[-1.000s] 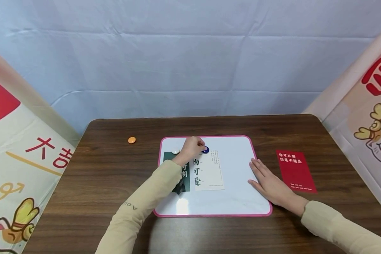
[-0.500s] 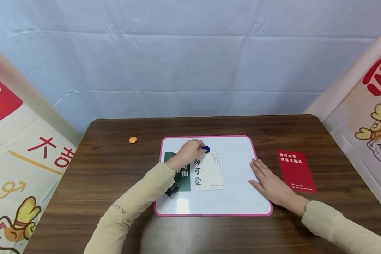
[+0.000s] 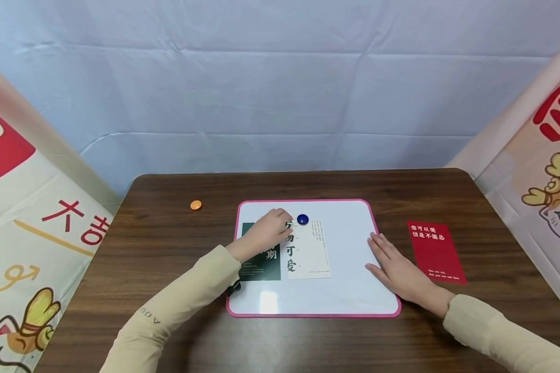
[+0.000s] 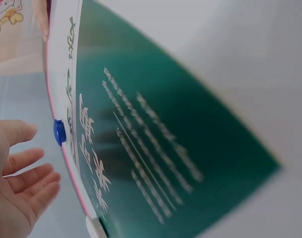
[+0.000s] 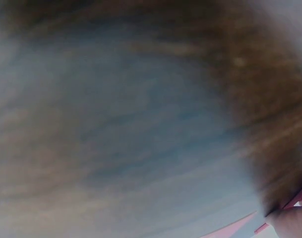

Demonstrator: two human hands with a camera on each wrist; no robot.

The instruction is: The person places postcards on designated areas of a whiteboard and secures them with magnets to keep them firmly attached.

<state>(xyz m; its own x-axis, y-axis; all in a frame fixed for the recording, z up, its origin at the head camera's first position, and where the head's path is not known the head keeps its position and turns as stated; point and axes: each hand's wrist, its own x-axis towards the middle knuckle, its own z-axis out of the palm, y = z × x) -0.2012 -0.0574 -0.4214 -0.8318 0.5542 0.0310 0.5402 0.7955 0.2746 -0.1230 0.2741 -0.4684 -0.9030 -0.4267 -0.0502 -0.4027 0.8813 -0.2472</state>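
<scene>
The blue magnet (image 3: 303, 219) is staying put while the left hand (image 3: 264, 233) is retreating, fingers released; the right hand (image 3: 401, 270) is lying flat.

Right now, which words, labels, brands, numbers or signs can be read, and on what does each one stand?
"大吉": left curtain.
"你可以哭 但是不能怂": red card; its English lines are too small.
"可爱": white card; upper characters partly covered by the left hand.
"期": green card; the rest is covered, slanted or blurred.
Left sleeve: letters too small.
Right curtain: character cut off.
</scene>
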